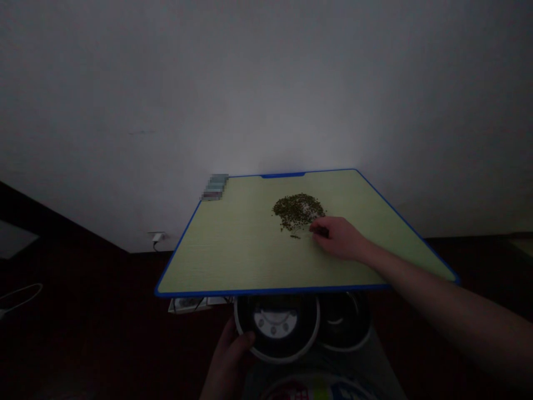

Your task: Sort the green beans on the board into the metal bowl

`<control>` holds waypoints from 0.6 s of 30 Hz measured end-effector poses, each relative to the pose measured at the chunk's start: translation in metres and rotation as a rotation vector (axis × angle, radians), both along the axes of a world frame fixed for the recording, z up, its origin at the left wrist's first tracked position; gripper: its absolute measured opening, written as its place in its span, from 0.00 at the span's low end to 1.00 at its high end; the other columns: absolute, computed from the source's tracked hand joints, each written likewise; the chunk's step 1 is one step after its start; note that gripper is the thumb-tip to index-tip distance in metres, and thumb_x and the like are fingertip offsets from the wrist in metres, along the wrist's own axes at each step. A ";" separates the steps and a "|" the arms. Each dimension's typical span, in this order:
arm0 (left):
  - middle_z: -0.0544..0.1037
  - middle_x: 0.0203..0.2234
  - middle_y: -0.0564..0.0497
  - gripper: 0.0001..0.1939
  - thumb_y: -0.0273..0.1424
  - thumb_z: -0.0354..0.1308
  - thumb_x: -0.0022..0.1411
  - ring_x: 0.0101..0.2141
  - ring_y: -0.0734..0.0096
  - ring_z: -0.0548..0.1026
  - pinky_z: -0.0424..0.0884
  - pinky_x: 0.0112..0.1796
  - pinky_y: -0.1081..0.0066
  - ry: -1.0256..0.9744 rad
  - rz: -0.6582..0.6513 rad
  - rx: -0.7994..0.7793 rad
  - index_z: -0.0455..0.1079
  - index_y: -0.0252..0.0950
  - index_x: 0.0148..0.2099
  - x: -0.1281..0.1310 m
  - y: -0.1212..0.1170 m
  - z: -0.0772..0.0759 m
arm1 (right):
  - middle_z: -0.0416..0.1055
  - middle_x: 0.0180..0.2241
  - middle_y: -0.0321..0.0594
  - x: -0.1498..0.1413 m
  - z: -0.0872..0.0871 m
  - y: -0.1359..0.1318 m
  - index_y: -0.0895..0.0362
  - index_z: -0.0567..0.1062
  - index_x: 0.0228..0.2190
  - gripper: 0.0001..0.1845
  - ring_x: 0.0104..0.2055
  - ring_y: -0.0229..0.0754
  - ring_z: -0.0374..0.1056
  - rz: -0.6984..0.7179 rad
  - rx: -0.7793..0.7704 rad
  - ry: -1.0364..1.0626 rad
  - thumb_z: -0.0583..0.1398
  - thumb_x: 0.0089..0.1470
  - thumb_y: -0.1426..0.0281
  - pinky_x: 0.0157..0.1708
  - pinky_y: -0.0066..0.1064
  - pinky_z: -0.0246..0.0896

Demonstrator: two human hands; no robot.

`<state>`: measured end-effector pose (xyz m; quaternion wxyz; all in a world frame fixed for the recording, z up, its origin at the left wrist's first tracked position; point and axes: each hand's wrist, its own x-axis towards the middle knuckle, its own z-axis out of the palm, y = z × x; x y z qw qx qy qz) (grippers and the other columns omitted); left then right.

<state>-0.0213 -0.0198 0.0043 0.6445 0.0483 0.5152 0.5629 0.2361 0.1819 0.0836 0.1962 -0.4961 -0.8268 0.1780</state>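
Note:
On the pale green table top (233, 244) lies a loose pile of small greenish-brown grains (297, 210), with a few strays at its near edge. My right hand (339, 238) rests low at the pile's near right side, fingers curled inward and thumb close to them. Whatever sits in the dark hollow of those fingers is hard to make out. Below the table's front edge, my left hand (229, 353) grips the left side of a dark round bowl (277, 355) with a white rim, thumb over the rim. A pale patch with round marks shows inside the bowl.
A second dark bowl (345, 328) stands right of the first, partly under the table edge. A blurred-out flat item (215, 187) lies at the table's far left corner. Blue edging (266, 291) borders the table. Behind it rises a grey wall (266, 89) with a plugged-in charger (157, 237).

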 end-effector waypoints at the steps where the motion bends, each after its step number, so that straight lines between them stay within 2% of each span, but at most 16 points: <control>1: 0.85 0.38 0.42 0.30 0.26 0.69 0.42 0.46 0.40 0.80 0.73 0.48 0.49 -0.004 -0.002 0.003 0.72 0.36 0.51 0.000 0.000 -0.001 | 0.73 0.25 0.38 -0.001 0.001 -0.001 0.58 0.76 0.32 0.08 0.27 0.39 0.66 0.002 -0.005 0.000 0.57 0.49 0.75 0.30 0.29 0.56; 10: 0.85 0.40 0.42 0.31 0.26 0.69 0.44 0.48 0.43 0.79 0.73 0.49 0.53 -0.022 -0.048 0.008 0.71 0.36 0.54 -0.004 0.002 -0.001 | 0.74 0.26 0.38 -0.023 -0.001 -0.011 0.59 0.76 0.32 0.07 0.28 0.38 0.66 0.064 -0.085 0.050 0.59 0.48 0.76 0.30 0.28 0.56; 15: 0.85 0.42 0.41 0.39 0.25 0.67 0.47 0.46 0.44 0.80 0.73 0.49 0.52 -0.072 -0.069 0.006 0.63 0.37 0.63 -0.004 0.002 0.003 | 0.75 0.27 0.38 -0.035 0.000 -0.022 0.59 0.77 0.33 0.08 0.28 0.38 0.67 0.099 -0.177 0.096 0.59 0.49 0.76 0.30 0.28 0.58; 18: 0.84 0.43 0.41 0.40 0.25 0.66 0.48 0.47 0.45 0.80 0.73 0.49 0.53 -0.071 -0.066 0.010 0.61 0.37 0.64 -0.004 0.002 0.003 | 0.75 0.27 0.39 -0.039 0.000 -0.029 0.59 0.78 0.33 0.08 0.28 0.38 0.67 0.126 -0.190 0.101 0.60 0.49 0.76 0.30 0.28 0.58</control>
